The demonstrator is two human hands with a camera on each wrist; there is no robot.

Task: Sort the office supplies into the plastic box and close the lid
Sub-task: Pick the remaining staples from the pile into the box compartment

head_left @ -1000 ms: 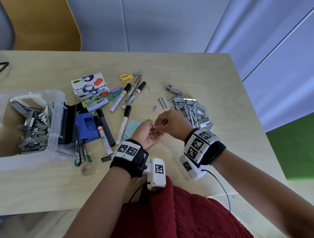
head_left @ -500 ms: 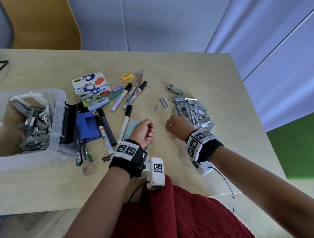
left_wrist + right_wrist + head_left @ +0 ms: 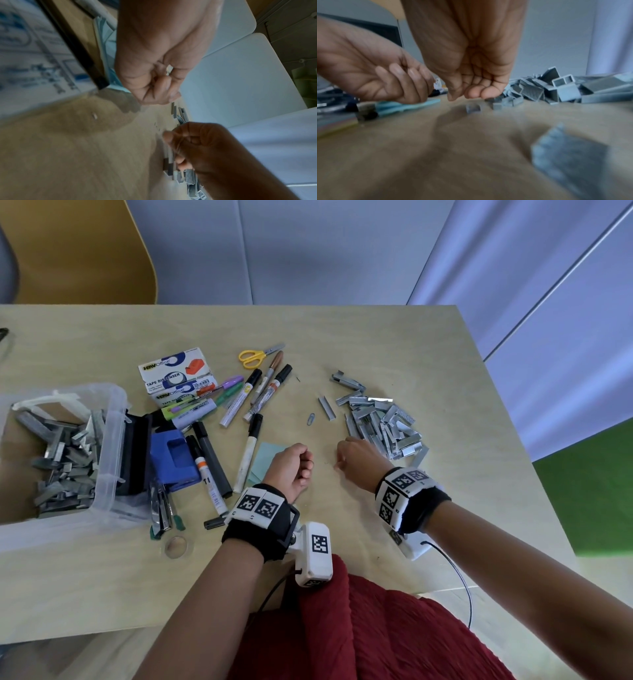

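Right hand (image 3: 356, 460), fingertips bunched low over the table (image 3: 411, 344) (whether they pinch anything cannot be told), lies just beside the staple pile (image 3: 380, 419) to its right, box (image 3: 113, 419) far left; left hand (image 3: 291, 467) is fisted, contents unseen.

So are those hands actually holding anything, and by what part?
It cannot be told. The left hand is curled into a fist hiding its palm; the right hand has fingertips together at the table beside the staple pile.
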